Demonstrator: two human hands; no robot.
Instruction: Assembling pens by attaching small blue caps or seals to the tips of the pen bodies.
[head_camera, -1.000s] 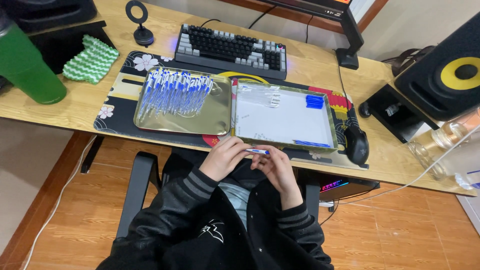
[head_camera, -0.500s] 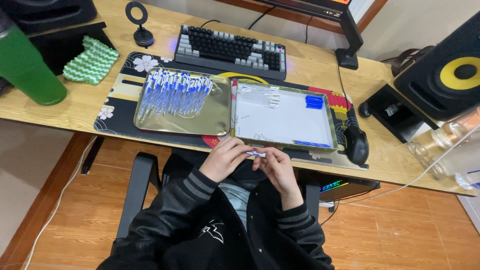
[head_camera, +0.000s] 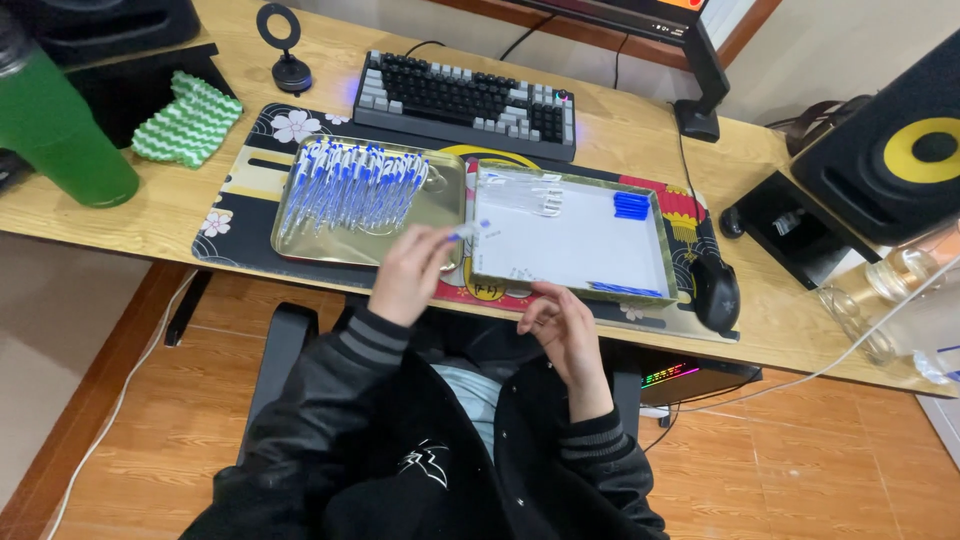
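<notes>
Holding a thin clear-and-blue plastic pen (head_camera: 466, 232) in my left hand (head_camera: 408, 272), long axis pointing up-right toward the white rectangular tray (head_camera: 578, 285), tip beyond fingertips, right hand (head_camera: 560, 325) loosely curled, holding nothing.

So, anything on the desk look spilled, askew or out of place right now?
Nothing stands out. The pens lie heaped inside the gold tray, the blue caps sit in the white-lined tray, and both trays sit flat on the desk mat. The left hand holds one pen.
</notes>
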